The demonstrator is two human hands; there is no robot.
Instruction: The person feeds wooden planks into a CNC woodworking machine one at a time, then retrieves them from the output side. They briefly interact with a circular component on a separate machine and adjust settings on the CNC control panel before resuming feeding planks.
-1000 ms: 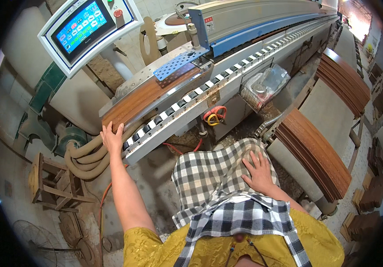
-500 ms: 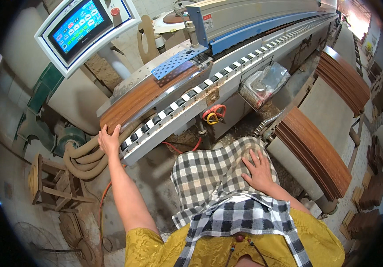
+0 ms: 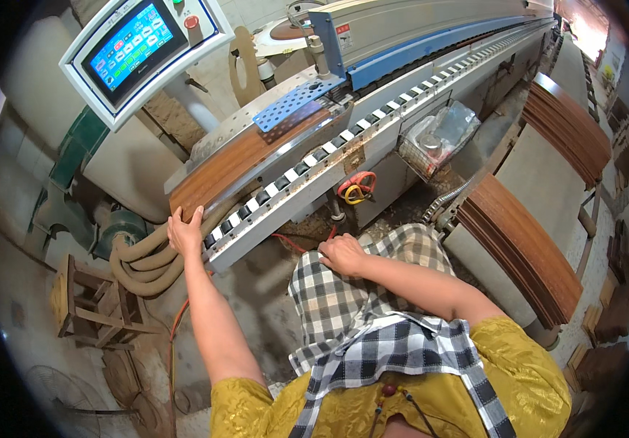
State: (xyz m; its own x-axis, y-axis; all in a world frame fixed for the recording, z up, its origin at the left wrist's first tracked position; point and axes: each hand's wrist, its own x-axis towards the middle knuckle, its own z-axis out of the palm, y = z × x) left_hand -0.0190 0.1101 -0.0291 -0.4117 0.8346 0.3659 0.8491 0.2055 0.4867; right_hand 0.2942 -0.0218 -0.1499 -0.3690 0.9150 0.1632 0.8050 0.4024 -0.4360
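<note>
My left hand [image 3: 186, 228] is at the near end of a long wood-grain board [image 3: 227, 164], its fingers and thumb on the board's end. The board lies along a machine bed beside a roller track [image 3: 282, 185] and runs under a blue perforated plate [image 3: 292, 104]. My right hand [image 3: 338, 254] is on the black-and-white checked apron [image 3: 322, 292] over my lap, fingers curled into the cloth.
A control panel [image 3: 134, 51] stands upper left. Stacks of curved wood-grain panels [image 3: 515, 248] sit on rollers at right. Hoses [image 3: 143, 270] and a wooden stool [image 3: 95, 299] are at lower left. A wire basket [image 3: 431, 146] and red and yellow rings [image 3: 357, 187] hang below the track.
My right hand has moved leftward and up across the apron, from lying spread to curled on the cloth. My left hand remains at the board's end.
</note>
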